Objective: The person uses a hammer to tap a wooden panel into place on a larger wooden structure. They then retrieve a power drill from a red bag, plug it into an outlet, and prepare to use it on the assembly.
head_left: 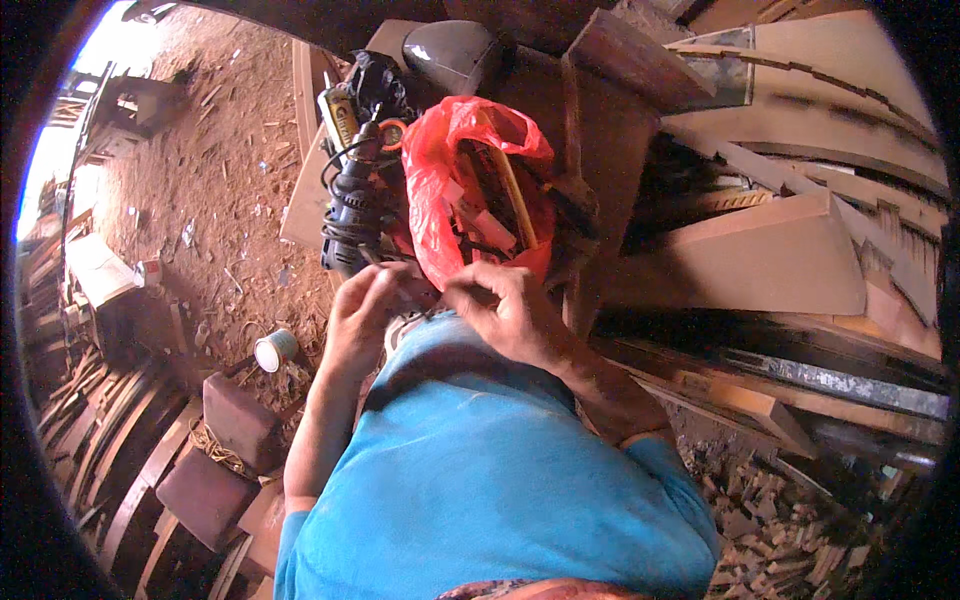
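My left hand [372,300] is closed, its fingertips pinched together just below the power drill. Close by on its right, my right hand [508,312] is bent inward with thumb and fingers pinched. Whatever either hand holds is too small and dark to make out. Right beyond them stands a red plastic bag [428,190], its mouth wide and showing a yellowish wooden stick [512,195] and several pale and dark pieces inside. The corded power drill [352,205] lies left of the bag, its cable wound around it.
Behind the drill are a yellow-labelled tube [340,122] and a black plastic bag [380,82]. A dark rounded object [452,55] sits at the back. Boards [740,255] are stacked on the right. On the dirt floor at left stand a white can [272,352] and brown cushioned pieces [208,495].
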Available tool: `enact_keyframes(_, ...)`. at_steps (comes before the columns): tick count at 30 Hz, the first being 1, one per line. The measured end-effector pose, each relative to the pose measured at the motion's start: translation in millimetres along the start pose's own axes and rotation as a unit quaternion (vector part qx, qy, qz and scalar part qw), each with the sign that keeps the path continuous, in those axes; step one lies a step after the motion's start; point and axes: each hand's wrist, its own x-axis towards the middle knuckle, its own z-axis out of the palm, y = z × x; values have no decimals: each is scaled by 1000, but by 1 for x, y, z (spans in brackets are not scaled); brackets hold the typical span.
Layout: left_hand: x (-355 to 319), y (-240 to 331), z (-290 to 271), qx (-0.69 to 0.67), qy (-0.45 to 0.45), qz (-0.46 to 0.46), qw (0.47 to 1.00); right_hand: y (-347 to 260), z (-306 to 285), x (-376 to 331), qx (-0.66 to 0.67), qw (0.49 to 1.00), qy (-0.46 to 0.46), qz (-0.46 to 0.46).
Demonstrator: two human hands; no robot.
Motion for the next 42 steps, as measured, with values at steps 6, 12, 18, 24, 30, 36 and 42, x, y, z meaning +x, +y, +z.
enact_keyframes(6,-4,3,-34,-86,60,24,994,64,-6,50,-212,961,176,-21)
enact_keyframes(12,1,6,-28,-55,76,29,995,84,31,64,-379,894,233,-49)
enact_keyframes(18,3,1,-22,-40,98,3,994,56,27,39,-289,954,46,65)
enact_keyframes(24,31,5,-1,93,73,63,991,65,48,39,-355,923,121,-84)
enact_keyframes(30,128,4,29,465,-50,197,861,49,41,38,-173,978,92,-71)
enact_keyframes(36,165,-5,30,669,31,206,714,95,9,59,-272,925,242,-105)
enact_keyframes(42,152,2,39,640,62,214,736,31,-27,61,-39,985,169,0)
